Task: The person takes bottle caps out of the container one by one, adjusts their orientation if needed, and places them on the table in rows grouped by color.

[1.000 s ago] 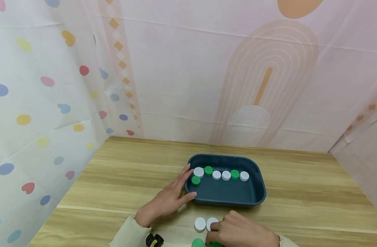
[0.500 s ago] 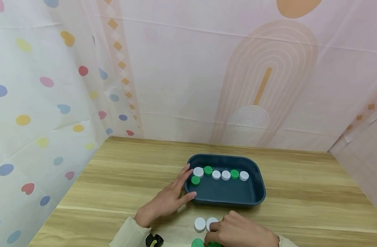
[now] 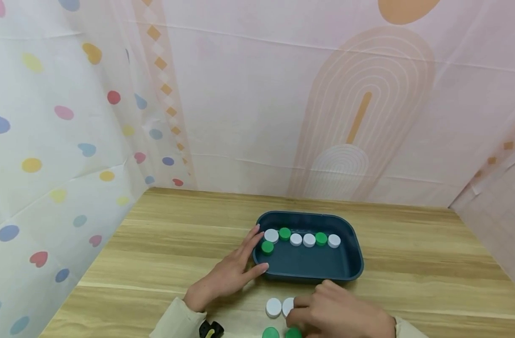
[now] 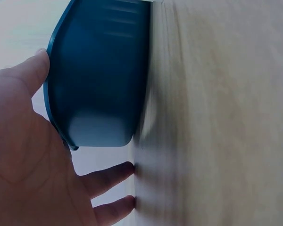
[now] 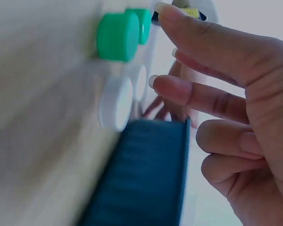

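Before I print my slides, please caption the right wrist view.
Empty right hand near two green caps, two white caps and a blue tray.

Right hand point(image 3: 339, 312), 1: shifted right and slightly forward since 0.5 s ago. Green cap point(image 3: 293, 333), right-hand 1 of 2 on the table: more of top exposed. White cap point(image 3: 287, 307), right-hand 1 of 2: right edge more hidden. Right sleeve point(image 3: 406, 329), 1: shifted right.

Head view, bottom centre: right hand point(image 3: 339, 310) hides part of a white cap point(image 3: 287, 308); two green caps point(image 3: 270, 333) cut by bottom edge. Left wrist view: tray point(image 4: 99, 70) cropped at top, tabletop point(image 4: 226, 117) blurred right.
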The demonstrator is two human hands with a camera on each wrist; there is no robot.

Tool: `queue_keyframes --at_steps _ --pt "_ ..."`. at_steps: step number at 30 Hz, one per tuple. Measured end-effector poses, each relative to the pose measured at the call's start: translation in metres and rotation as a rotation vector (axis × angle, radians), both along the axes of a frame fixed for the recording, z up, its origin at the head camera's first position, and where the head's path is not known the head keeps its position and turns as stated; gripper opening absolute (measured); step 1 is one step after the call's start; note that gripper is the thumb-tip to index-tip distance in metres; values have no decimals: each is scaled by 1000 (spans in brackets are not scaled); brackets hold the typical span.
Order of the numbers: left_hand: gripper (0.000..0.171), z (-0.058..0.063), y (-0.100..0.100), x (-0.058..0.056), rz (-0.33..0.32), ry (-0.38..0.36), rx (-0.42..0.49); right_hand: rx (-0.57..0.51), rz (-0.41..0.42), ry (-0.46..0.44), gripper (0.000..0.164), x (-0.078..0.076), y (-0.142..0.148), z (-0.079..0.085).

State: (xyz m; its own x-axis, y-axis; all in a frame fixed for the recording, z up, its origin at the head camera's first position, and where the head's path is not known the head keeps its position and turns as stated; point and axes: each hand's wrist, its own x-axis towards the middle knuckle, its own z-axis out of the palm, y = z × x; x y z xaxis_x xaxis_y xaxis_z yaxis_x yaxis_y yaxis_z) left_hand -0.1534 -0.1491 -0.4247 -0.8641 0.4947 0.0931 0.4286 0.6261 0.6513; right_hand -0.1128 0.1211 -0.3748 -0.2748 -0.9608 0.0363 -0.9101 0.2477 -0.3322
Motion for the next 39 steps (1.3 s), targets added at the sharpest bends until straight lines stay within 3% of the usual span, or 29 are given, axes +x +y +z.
queue_keyframes --at_steps 5,10,21,31,39 --pt "72 1 1 0 -1 4 -1 6 -41 127 21 -15 13 18" --pt "72 2 1 0 -4 5 -1 -27 -133 259 24 -36 26 29" --pt "72 1 1 1 -3 7 2 9 -246 309 22 -70 46 28" --pt "72 1 1 2 -1 6 2 105 -286 302 23 -90 57 25" --pt "72 0 1 1 3 7 -6 186 -285 368 26 -105 62 18"
